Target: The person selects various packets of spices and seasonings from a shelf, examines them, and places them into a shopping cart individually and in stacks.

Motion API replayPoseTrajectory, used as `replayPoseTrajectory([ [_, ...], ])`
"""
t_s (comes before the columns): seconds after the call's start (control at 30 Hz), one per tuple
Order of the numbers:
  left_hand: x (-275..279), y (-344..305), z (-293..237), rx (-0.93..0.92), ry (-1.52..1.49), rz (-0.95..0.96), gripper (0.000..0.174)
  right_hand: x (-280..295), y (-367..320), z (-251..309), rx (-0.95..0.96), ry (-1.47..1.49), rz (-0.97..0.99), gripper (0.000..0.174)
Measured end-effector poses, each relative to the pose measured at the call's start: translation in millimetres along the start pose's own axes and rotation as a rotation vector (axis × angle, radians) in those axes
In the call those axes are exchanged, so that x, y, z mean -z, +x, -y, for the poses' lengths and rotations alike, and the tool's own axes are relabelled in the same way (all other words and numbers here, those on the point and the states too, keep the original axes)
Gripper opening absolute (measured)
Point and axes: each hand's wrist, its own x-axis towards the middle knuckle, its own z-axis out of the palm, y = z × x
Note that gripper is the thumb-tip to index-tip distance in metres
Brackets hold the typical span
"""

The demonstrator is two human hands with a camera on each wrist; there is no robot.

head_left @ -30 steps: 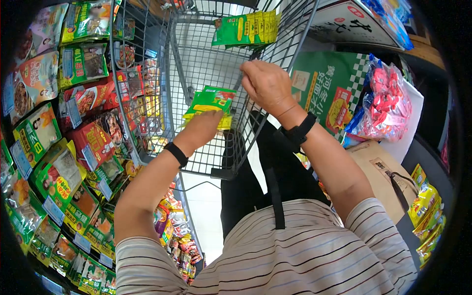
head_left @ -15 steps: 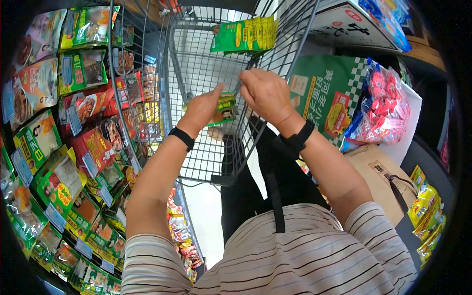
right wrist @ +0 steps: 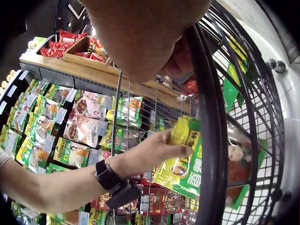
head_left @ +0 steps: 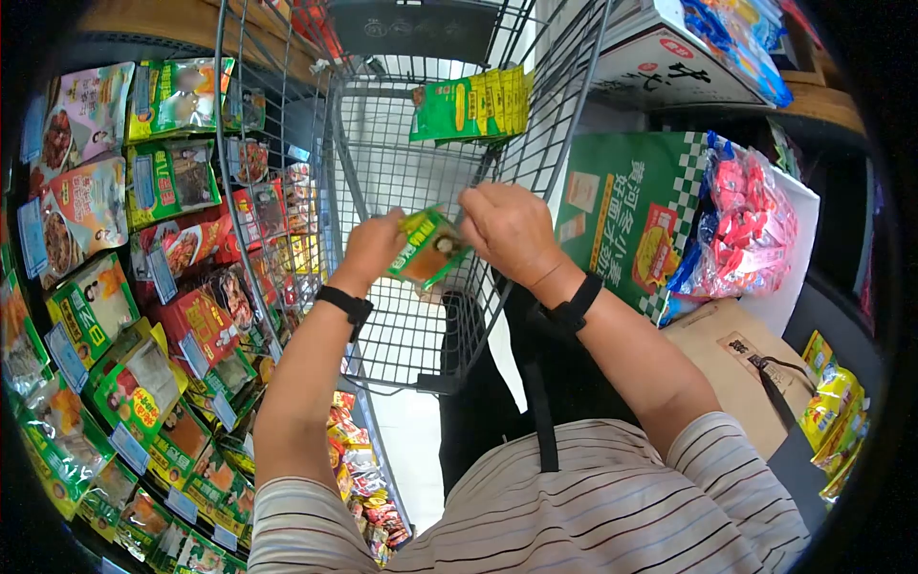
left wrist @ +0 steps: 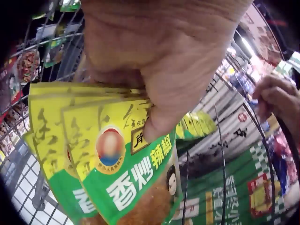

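Observation:
My left hand [head_left: 371, 251] pinches a fanned bunch of several green-and-yellow seasoning packets [head_left: 426, 251] over the shopping cart [head_left: 392, 330]. In the left wrist view its thumb presses the yellow top of the front packet [left wrist: 140, 164], fingers behind. My right hand [head_left: 512, 230] hangs above the cart's right rim, beside the bunch, its fingers loosely curled. The left wrist view shows no item in that right hand [left wrist: 276, 101]. Another neat row of green-and-yellow packets [head_left: 469, 107] stands farther in, along the cart's right side.
Shelves of hanging food packets [head_left: 177, 177] line the left, close to the cart's wire side. To the right are a green carton [head_left: 622, 220], a bag of pink-wrapped goods [head_left: 746, 230], a brown paper package [head_left: 741, 359] and yellow packets [head_left: 830, 402].
The left hand has turned and shifted left, bringing the packets' printed fronts into view, close to the right hand. The right hand stays near the rim, loosely curled. The head view has tilted slightly upward.

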Motion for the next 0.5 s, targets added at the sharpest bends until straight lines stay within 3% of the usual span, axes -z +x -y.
replayPoseTrajectory([
  [0.07, 13.8, 7.1, 8.9, 0.054, -0.083, -0.103, 0.017, 2.6, 1.4, 1.0, 0.000, 0.023, -0.003, 0.013],
  [0.17, 25.2, 29.7, 28.4, 0.241, -0.563, -0.190, 0.018, -3.5, -0.9, -3.7, 0.009, 0.015, -0.023, 0.013],
  [0.3, 60.5, 63.0, 28.8, 0.141, -0.324, -0.336, 0.021, -3.1, 0.1, -3.4, 0.027, -0.027, -0.026, 0.012],
  [0.5, 70.7, 144.2, 56.2, 0.264, 0.061, -0.514, 0.022, 2.6, 0.5, -3.1, 0.032, -0.013, 0.003, 0.012],
])
